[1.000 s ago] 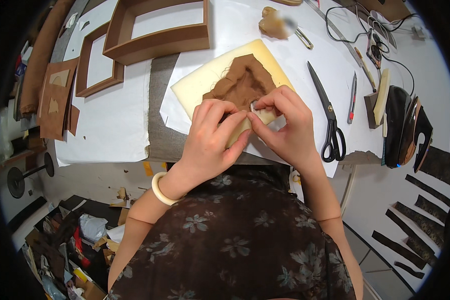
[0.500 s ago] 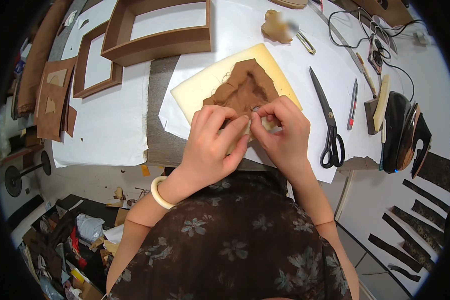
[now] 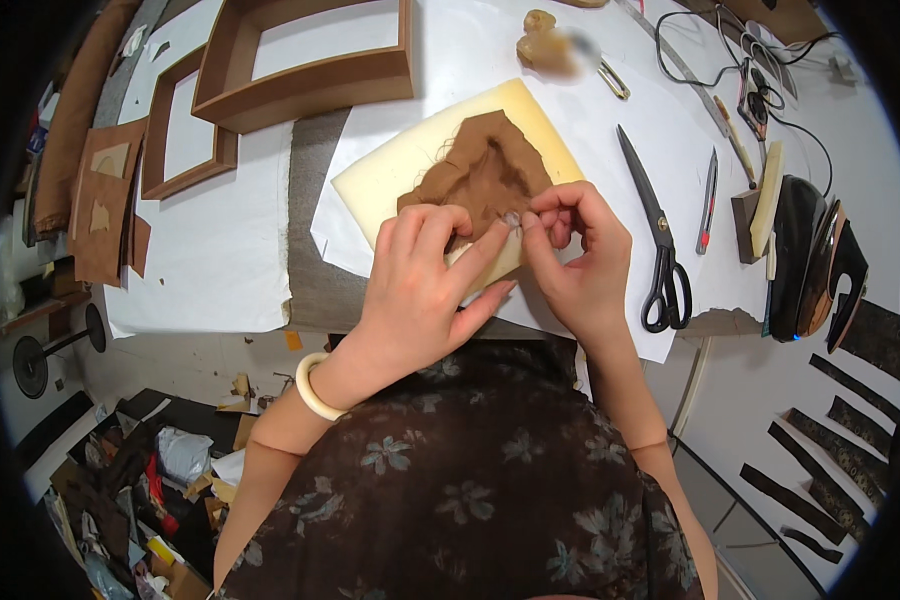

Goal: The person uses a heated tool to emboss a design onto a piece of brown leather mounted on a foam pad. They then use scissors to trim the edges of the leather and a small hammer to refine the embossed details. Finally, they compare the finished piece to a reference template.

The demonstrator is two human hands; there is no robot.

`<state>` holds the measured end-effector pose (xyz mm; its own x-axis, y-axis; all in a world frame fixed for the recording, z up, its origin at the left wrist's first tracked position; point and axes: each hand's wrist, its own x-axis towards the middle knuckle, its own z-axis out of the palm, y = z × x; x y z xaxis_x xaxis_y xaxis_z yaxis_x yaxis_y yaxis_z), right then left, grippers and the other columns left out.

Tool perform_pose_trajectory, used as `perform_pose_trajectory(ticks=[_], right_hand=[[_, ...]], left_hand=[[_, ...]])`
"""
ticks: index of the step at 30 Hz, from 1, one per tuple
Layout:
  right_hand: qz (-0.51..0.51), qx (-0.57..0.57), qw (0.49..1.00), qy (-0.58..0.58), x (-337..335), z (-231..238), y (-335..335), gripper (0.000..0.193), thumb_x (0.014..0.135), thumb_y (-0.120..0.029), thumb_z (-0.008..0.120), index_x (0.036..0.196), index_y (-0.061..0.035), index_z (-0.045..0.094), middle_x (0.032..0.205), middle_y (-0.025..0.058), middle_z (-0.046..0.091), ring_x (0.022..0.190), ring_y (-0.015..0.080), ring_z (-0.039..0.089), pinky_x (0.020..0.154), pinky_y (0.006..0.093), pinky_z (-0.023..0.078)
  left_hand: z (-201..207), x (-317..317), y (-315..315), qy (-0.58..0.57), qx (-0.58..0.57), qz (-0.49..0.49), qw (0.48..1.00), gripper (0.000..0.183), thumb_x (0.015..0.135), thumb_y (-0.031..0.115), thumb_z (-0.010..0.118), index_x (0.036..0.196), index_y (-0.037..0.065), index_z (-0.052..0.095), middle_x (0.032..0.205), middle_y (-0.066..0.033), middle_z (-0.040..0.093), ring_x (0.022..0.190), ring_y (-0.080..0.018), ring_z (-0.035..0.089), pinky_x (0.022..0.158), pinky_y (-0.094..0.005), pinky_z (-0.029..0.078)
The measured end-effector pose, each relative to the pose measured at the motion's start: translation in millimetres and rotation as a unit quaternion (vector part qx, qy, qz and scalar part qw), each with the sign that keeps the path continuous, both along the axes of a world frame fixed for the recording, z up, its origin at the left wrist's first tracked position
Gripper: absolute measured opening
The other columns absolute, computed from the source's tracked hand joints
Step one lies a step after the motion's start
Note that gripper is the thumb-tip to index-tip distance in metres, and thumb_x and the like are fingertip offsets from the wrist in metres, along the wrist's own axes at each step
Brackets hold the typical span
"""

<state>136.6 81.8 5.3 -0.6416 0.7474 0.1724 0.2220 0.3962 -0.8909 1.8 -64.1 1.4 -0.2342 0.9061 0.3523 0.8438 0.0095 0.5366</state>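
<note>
A brown cloth piece (image 3: 485, 160) with a sunken fold and frayed threads lies on a pale yellow foam pad (image 3: 370, 185). At its near edge, my left hand (image 3: 415, 270) rests with the index finger stretched out and the thumb apart. That index fingertip touches a small, clear, shiny bit (image 3: 512, 218). Just right of it, my right hand (image 3: 582, 255) is closed, thumb and index finger pinched together by the cloth's edge. Whatever sits in that pinch is too small to make out. My fingers hide part of the cloth and pad.
Large black scissors (image 3: 662, 240) and a utility knife (image 3: 708, 200) lie to the right. Brown open frames (image 3: 315, 95) stand at the back left. A tan lump (image 3: 540, 45) lies behind the pad. Cables (image 3: 690, 70) and tools crowd the far right.
My right thumb and index finger have drawn slightly right, away from my left index fingertip. The clear bit shows more plainly between the hands. The whole view has shifted a little.
</note>
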Motion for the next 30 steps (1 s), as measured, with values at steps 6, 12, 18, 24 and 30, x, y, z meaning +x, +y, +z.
perform_pose_trajectory(ticks=[6,12,18,24,30], right_hand=[[0.081,0.108,0.991,0.005,4,14,20,0.018,0.091,0.004,0.077,0.108,-0.0029,0.073,0.101,0.0077,0.066,0.075,0.0158,0.061,0.070,0.0295,0.053],[0.171,0.184,0.967,-0.045,-3,19,29,0.030,0.084,0.007,0.080,0.111,-0.0064,0.078,0.103,0.0072,0.061,0.088,0.0201,0.062,0.074,0.0306,0.052],[0.185,0.208,0.959,-0.059,-2,18,29,0.028,0.080,0.006,0.083,0.106,-0.0048,0.079,0.101,0.0084,0.059,0.089,0.0236,0.061,0.074,0.0334,0.052],[0.180,0.235,0.953,-0.063,8,6,28,0.031,0.078,0.006,0.084,0.107,-0.0048,0.079,0.102,0.0086,0.061,0.091,0.0251,0.062,0.073,0.0351,0.052],[0.186,0.299,0.933,-0.068,9,8,25,0.032,0.074,-0.002,0.081,0.105,-0.0072,0.077,0.099,0.0062,0.060,0.087,0.0263,0.060,0.080,0.0398,0.048]], left_hand=[[-2,1,-2,0.003,0.019,0.004,1.000,0.051,0.085,0.023,0.086,0.132,0.010,0.071,0.117,-0.0101,0.057,0.110,-0.0311,0.057,0.093,-0.0446,0.045],[-6,0,-2,-0.018,0.054,0.007,0.998,0.047,0.084,0.020,0.086,0.126,0.009,0.072,0.116,-0.0098,0.059,0.108,-0.0309,0.058,0.092,-0.0444,0.046],[-9,2,-3,-0.024,0.055,0.017,0.998,0.045,0.083,0.020,0.086,0.124,0.009,0.072,0.116,-0.0091,0.058,0.110,-0.0308,0.058,0.093,-0.0441,0.046],[-8,1,-3,-0.022,0.046,0.016,0.999,0.050,0.082,0.020,0.086,0.128,0.007,0.070,0.117,-0.0095,0.059,0.111,-0.0317,0.058,0.094,-0.0449,0.047],[-8,2,-1,-0.029,0.040,0.023,0.999,0.059,0.081,0.020,0.087,0.135,0.005,0.067,0.118,-0.0101,0.059,0.111,-0.0326,0.059,0.092,-0.0455,0.048]])
